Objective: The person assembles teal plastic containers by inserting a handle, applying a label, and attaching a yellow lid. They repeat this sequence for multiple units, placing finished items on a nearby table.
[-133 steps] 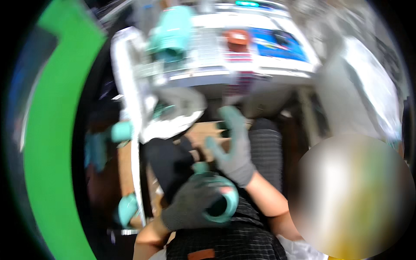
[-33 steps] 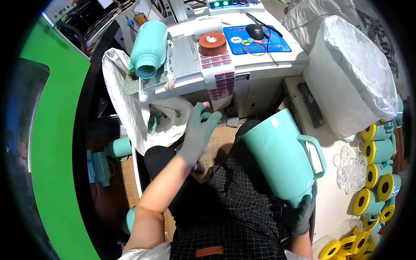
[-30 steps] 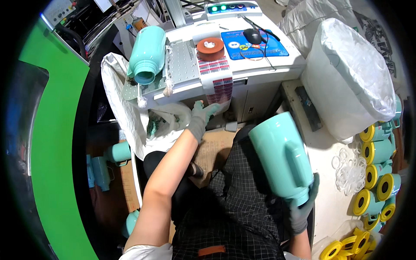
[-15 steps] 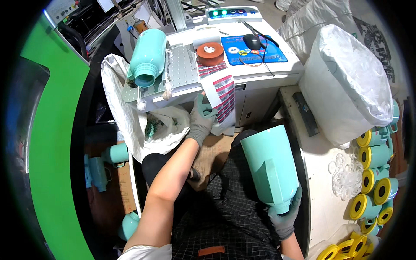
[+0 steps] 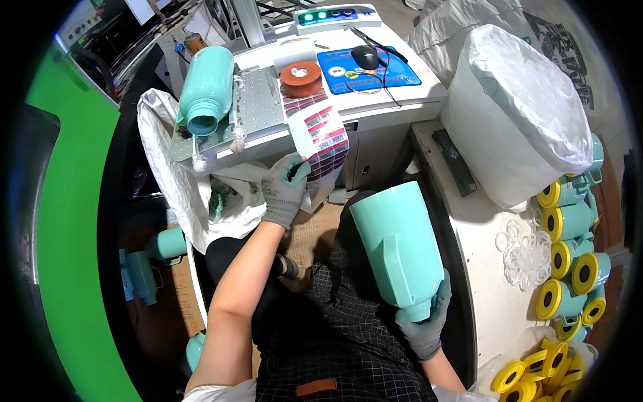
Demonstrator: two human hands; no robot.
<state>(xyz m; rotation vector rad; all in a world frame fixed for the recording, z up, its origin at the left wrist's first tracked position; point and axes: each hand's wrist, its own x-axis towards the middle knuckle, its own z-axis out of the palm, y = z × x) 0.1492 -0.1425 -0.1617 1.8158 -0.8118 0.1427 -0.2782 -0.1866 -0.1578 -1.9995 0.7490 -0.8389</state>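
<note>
My left grip (image 5: 283, 191) is pinched, thumb and finger together, on the near left edge of a label strip (image 5: 328, 144); its rows are red and white, the print too small for me to read. To its right, my right grip (image 5: 423, 328) wraps the narrow neck of a turquoise jug (image 5: 398, 241), broad end tilted up and away. Just beyond the left grip, on the white tabletop (image 5: 425, 94), I see an orange-brown tape roll (image 5: 301, 82) and, right of it, a blue pad (image 5: 402, 67) with pale printing. Farther out, beyond the right grip, a sack (image 5: 562, 60) bears bold dark lettering.
</note>
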